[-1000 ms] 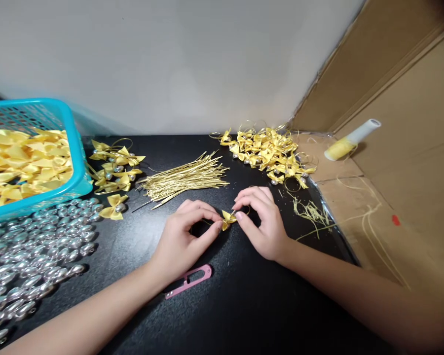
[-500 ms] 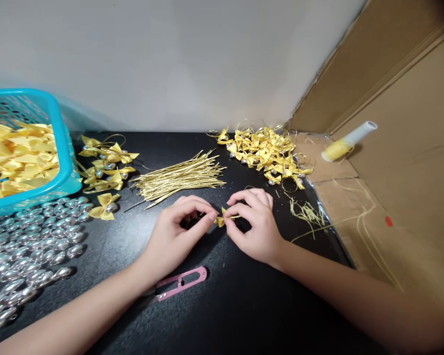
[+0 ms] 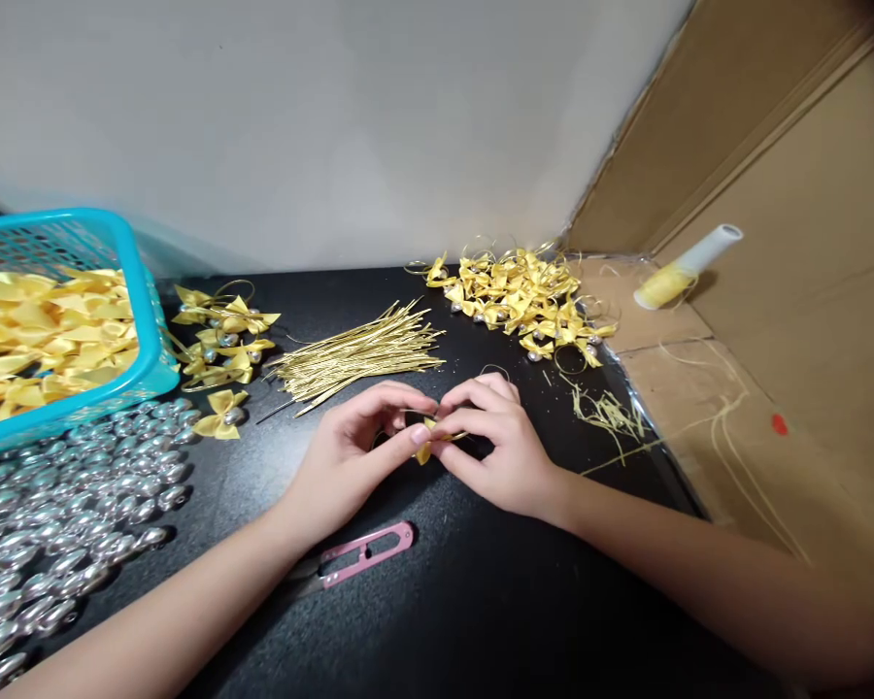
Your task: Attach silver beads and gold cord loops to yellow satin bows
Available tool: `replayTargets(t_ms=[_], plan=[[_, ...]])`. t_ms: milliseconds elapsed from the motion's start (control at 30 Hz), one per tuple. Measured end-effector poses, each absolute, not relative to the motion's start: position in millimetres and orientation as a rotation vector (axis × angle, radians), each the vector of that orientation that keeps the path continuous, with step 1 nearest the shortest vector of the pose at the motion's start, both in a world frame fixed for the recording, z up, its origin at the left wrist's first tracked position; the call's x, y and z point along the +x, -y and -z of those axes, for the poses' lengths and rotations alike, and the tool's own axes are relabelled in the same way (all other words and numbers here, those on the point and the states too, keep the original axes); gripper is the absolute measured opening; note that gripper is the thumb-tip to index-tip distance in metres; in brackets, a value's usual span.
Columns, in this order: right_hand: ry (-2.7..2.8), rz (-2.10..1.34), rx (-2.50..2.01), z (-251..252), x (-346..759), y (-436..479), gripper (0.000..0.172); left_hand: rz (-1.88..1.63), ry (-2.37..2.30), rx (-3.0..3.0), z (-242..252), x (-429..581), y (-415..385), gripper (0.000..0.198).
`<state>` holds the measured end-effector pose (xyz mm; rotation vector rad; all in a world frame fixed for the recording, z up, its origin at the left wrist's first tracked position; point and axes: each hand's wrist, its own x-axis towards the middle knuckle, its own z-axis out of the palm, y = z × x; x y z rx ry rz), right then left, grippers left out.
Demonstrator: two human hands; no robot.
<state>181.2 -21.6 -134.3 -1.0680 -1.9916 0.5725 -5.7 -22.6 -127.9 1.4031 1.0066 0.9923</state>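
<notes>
Both hands meet over the black table (image 3: 437, 602), pinching one small yellow ribbon bow (image 3: 423, 452) between them. My left hand (image 3: 364, 447) has thumb and fingertips closed on the bow's left side. From the right, my right hand (image 3: 506, 442) pinches it too, with a thin gold tie bent about the bow. Fingertips hide most of the bow's middle. Just beyond the hands lies a bundle of gold twist ties (image 3: 360, 354). Pink thread snips (image 3: 371, 553) rest on the table below my left wrist, the blades partly behind the forearm.
At left stands a blue basket (image 3: 142, 291) of yellow bows, with many silver beads (image 3: 80, 524) before it. Bows with beads (image 3: 225, 330) lie beside it. A pile of finished-looking bows (image 3: 517, 291), thread scraps (image 3: 608, 413) and a thread tube (image 3: 689, 267) are at right.
The bow between my fingertips has turned and shows lower, under the left thumb. My hands have drawn slightly closer together. The camera view has shifted a little, moving the basket rightward and down.
</notes>
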Motion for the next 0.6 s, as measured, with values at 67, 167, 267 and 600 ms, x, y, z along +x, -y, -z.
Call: replayTargets(t_ms=[67,167,267,600], plan=[[1.942,-0.629,-1.014,134.7,181.4,19.8,0.008,-0.976,-1.033,1.502,130.8,-6.6,22.1,0.024],[1.899,-0.688,-0.939,136.2,182.9,17.1,0.009,-0.870,-1.015,1.617,133.8,-7.4,21.1,0.020],[1.893,-0.715,-0.884,137.1,184.4,15.8,0.007,-0.808,-0.962,1.637,132.1,-7.1,20.9,0.015],[1.769,-1.098,-0.787,130.4,190.7,11.5,0.007,-0.697,-0.945,1.739,124.4,-7.5,19.3,0.003]])
